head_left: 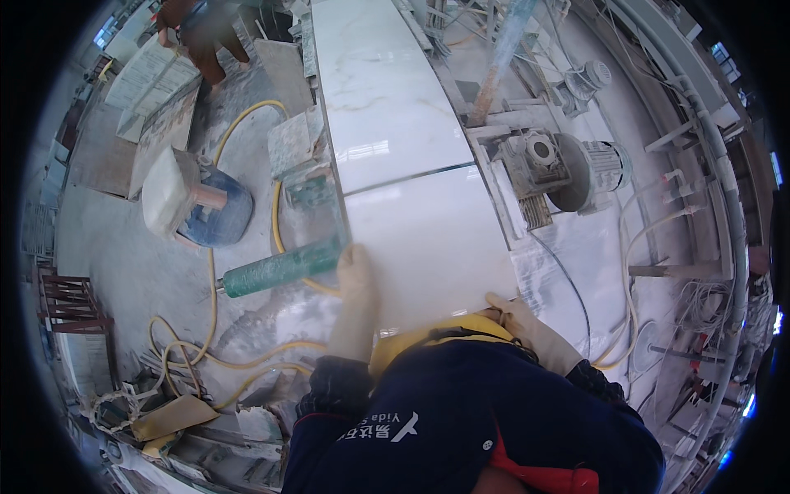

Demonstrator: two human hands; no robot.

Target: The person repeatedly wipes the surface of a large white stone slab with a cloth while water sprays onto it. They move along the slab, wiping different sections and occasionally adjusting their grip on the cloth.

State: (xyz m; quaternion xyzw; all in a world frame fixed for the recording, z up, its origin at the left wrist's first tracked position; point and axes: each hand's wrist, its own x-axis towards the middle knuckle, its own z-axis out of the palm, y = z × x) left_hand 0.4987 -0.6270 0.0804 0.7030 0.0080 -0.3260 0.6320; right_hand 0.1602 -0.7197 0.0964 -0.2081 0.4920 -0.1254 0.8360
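Note:
A glossy white stone slab [428,247] lies flat in front of me, its near edge close to my yellow apron [411,342]. My left hand [355,284], in a pale glove, is closed at the slab's left edge. At the near right corner my right hand [522,321], gloved too, grips the slab with the fingers bent; part of those fingers is hidden. A second white slab [387,90] with faint veining lies beyond the first, a thin dark gap between them.
A green roller [280,267] juts out on the left. Beyond it are a blue barrel-shaped thing [218,214] and a yellow hose [276,214] looping over the dusty floor. An electric motor [588,173] with gearbox stands at right. Another person [202,33] stands far left.

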